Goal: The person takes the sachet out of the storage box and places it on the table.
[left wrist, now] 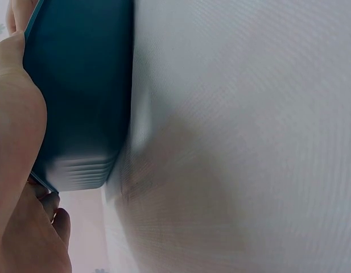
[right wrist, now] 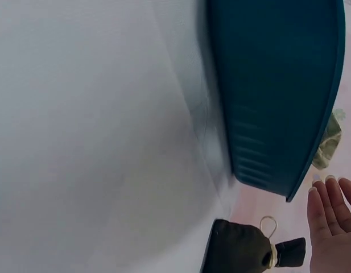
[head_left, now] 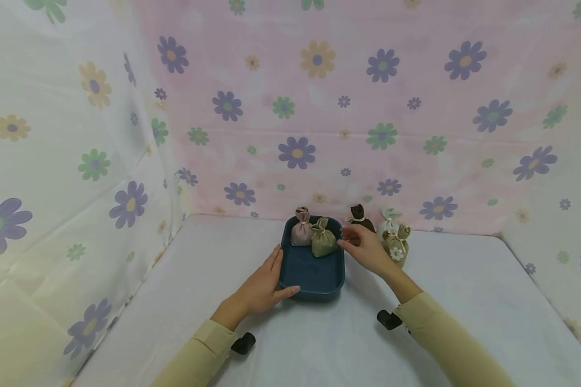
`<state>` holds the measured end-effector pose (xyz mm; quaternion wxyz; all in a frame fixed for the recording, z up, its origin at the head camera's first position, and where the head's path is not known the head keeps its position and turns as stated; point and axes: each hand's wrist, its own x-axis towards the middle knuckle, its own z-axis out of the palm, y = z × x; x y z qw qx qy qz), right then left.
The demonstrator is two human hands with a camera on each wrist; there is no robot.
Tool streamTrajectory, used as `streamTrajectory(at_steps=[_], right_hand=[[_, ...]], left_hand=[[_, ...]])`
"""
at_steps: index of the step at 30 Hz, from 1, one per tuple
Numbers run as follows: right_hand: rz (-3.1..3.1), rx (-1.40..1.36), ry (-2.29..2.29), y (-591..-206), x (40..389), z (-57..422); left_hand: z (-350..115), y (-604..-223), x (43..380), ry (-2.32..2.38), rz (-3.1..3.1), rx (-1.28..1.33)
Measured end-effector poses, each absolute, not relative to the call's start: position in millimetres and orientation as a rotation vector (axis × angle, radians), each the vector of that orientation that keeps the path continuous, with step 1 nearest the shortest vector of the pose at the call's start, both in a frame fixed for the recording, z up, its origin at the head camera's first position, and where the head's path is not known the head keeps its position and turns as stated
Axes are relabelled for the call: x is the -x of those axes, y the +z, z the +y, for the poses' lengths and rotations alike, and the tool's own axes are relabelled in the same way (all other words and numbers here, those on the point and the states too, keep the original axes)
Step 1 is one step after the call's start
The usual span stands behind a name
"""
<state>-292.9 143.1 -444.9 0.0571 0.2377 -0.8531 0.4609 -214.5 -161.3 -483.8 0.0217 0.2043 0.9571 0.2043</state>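
Observation:
A dark blue tray point(head_left: 311, 274) stands on the table, with a pink drawstring pouch point(head_left: 300, 235) and an olive green pouch point(head_left: 324, 244) at its far end. My left hand point(head_left: 263, 285) holds the tray's near left corner, fingers along the left side and thumb over the front rim. In the left wrist view the tray's outer wall point(left wrist: 84, 85) fills the space beside that hand. Over the right rim, close to the green pouch, my right hand point(head_left: 365, 248) holds nothing; its fingers point(right wrist: 329, 207) are extended in the right wrist view.
Right of the tray are a dark brown pouch point(head_left: 358, 214), partly hidden by my right hand, a pale pouch point(head_left: 389, 217) and an olive pouch with a white flower point(head_left: 397, 252). White cloth point(head_left: 174, 301) covers the table. Flowered curtains point(head_left: 319, 107) enclose it.

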Motion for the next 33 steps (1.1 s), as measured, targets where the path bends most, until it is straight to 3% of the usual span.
streamTrajectory(at_steps=[33], right_hand=[[-2.502,-0.528,1.341,-467.3,324.2,87.9]], left_hand=[[-162.1,-484.2,215.1,0.662,2.964,-0.648]])
